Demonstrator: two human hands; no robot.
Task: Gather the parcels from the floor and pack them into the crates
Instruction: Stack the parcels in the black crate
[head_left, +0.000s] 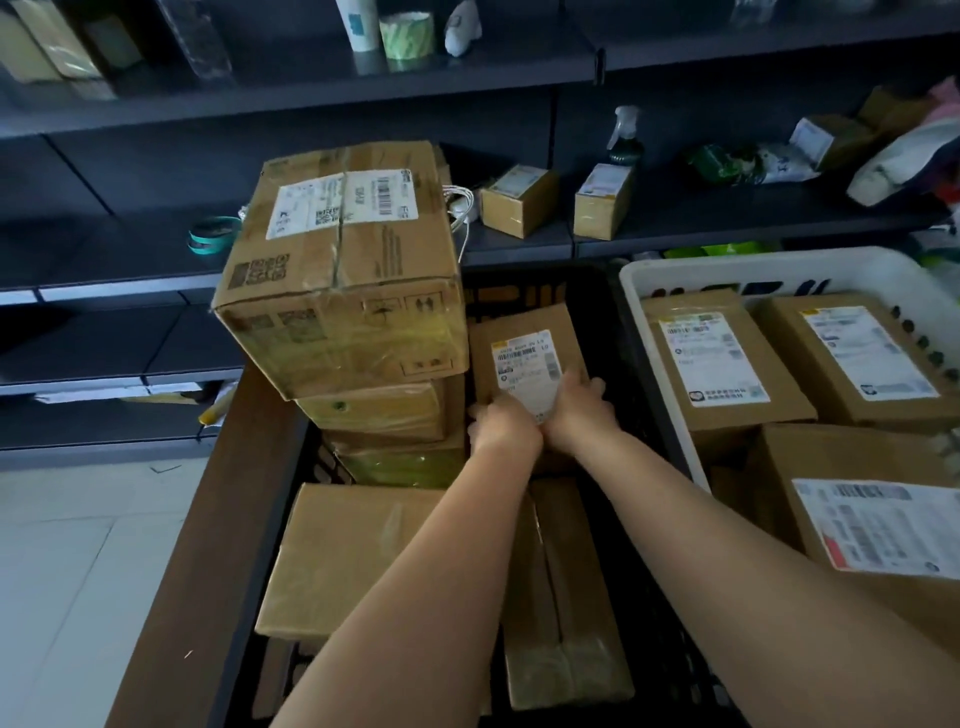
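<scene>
At the left of the frame a stack (363, 332) of brown boxes stands in the far left corner of the black crate (613, 312), with one big box (343, 270) on top, taped and a bit dented. It looks heavy and could tip, so it is best left alone. Just right of the stack, in the middle of the frame, is the parcel (524, 358), a small brown box with a white label, leaning up inside the black crate. The left hand (504, 423) holds its near left corner, and the right hand (576, 410) is closed on its near right edge, fingers lying over the label. The parcel looks stiff and light. Its tape may be slippery, so a hold on the two side edges seems best. It probably still needs to be laid flat in the gap. At the right of the frame the white crate (639, 312) is almost full of labelled boxes (727, 364).
</scene>
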